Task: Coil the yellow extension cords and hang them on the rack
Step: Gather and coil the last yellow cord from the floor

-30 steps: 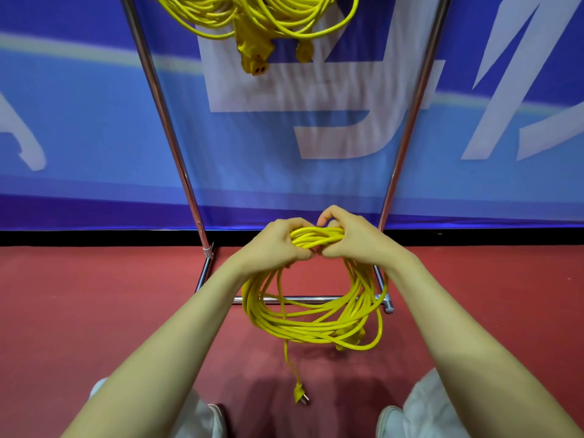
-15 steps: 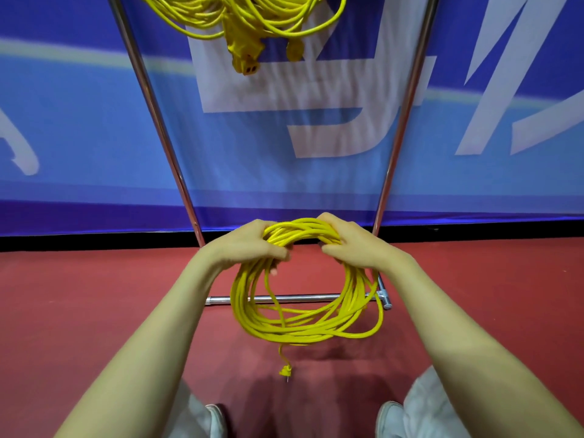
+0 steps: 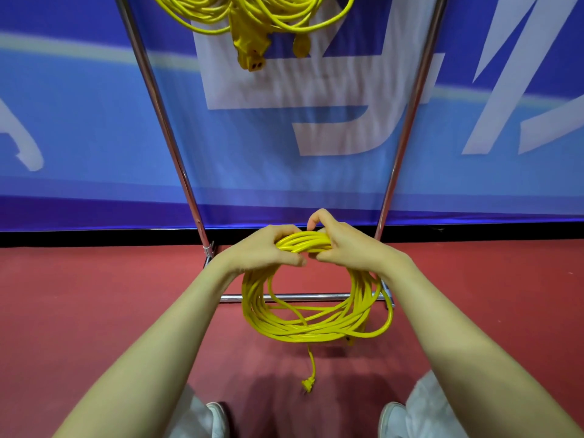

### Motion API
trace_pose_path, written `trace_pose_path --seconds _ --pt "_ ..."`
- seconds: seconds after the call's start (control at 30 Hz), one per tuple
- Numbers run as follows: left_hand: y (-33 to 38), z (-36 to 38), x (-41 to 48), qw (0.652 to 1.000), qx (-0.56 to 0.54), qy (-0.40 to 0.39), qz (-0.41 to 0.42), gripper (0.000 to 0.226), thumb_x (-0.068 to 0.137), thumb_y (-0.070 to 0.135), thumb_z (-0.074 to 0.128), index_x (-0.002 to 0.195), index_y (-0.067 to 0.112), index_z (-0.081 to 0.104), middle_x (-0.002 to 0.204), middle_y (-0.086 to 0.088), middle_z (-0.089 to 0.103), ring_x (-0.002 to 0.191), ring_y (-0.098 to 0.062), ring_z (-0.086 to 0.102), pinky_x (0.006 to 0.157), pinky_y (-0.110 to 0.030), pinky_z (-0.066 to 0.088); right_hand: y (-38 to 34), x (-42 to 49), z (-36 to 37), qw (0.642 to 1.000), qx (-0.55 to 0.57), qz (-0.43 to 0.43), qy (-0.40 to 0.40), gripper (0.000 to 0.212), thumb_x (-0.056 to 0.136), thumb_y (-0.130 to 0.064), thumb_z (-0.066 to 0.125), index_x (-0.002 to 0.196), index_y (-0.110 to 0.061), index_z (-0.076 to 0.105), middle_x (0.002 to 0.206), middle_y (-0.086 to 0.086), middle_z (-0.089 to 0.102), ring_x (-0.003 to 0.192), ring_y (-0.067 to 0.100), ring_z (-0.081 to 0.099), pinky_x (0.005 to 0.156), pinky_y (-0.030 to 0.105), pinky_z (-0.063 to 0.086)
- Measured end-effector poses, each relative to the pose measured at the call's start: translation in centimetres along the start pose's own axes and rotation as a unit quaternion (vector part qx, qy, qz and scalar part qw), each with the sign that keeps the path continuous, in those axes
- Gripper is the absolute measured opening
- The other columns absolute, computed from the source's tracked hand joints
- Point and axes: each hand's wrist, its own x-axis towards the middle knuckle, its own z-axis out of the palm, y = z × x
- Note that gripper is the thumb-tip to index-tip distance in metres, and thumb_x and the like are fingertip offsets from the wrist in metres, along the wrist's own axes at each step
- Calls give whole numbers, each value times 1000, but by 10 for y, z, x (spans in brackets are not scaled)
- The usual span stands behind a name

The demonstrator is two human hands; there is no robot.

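Note:
A coiled yellow extension cord (image 3: 303, 327) hangs in front of me above the red floor. My left hand (image 3: 268, 251) and my right hand (image 3: 344, 245) both grip the top of the coil, close together, fingers curled round the bundled strands. The cord's plug (image 3: 308, 384) dangles on a short tail below the loop. Another coiled yellow cord (image 3: 252, 14) hangs at the top of the metal rack (image 3: 167, 128), its socket end pointing down.
The rack's two slanted chrome posts and its low crossbar (image 3: 303, 297) stand right behind the coil. A blue banner wall (image 3: 63, 121) closes off the back. My white shoes (image 3: 392, 418) and trouser legs show at the bottom edge.
Both hands stay on the top of the coil and have drawn together again after spreading slightly. The plug tail swings beneath the loop.

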Motion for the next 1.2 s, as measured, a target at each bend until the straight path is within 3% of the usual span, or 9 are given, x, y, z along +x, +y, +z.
trace_pose_path --seconds 0.1,0.2,0.37,0.5,0.6,0.73,0.93,1.07,1.2 --pt "1 3 2 996 -70 -33 -35 37 77 7 75 109 9 57 83 -9 66 56 -19 62 55 -27 50 4 -1 0 1000 19 4 -2 42 79 -12 66 104 -25 35 73 12 59 57 14 42 55 33 35" --pt "0 8 7 996 -75 1 -38 26 80 14 76 100 12 59 71 -6 57 46 -14 51 44 -22 41 7 2 3 1000 21 18 12 41 79 -12 69 105 -20 38 75 -4 57 62 10 47 61 30 38" --pt "-1 7 14 984 -136 90 -70 24 80 8 73 100 7 60 51 3 50 39 -10 44 39 -20 33 13 0 12 989 -71 26 130 84 66 -33 84 131 -11 35 125 4 40 119 18 41 99 34 39" --pt "-4 2 18 965 -189 158 -93 20 80 7 71 98 5 61 53 3 51 37 -9 41 37 -18 31 5 -5 24 948 -36 14 315 34 78 -16 73 98 -8 47 91 -1 45 81 15 44 74 29 38" --pt "-1 1 19 951 -232 181 -101 11 81 5 70 85 9 61 64 -1 53 38 -8 40 37 -17 32 4 -4 46 995 2 58 77 8 86 -10 62 94 -7 61 81 5 61 74 16 53 69 25 37" --pt "-3 -5 19 942 -269 179 -96 10 81 6 71 86 10 62 66 -2 53 38 -8 40 37 -17 32 12 -3 84 986 -70 79 -131 37 91 -22 61 125 -9 58 114 14 63 106 26 56 74 21 33" --pt "-3 -15 17 935 -301 168 -83 15 83 7 68 78 14 55 60 1 47 39 -8 39 37 -16 32 13 2 95 989 -32 89 -112 20 97 -18 50 108 -5 58 89 16 58 95 33 58 68 30 35" --pt "-8 -14 19 935 -284 188 -102 15 83 8 71 86 11 56 63 1 50 38 -6 39 36 -17 34 7 4 73 996 14 85 25 12 98 -13 40 104 -11 50 78 11 59 76 32 62 71 43 51" --pt "-22 -13 21 925 -285 211 -139 27 81 3 71 95 8 49 65 -2 51 36 -6 41 35 -17 35 -14 -1 37 976 150 -9 157 22 94 -4 44 90 -25 53 79 -6 56 71 15 62 74 36 52"
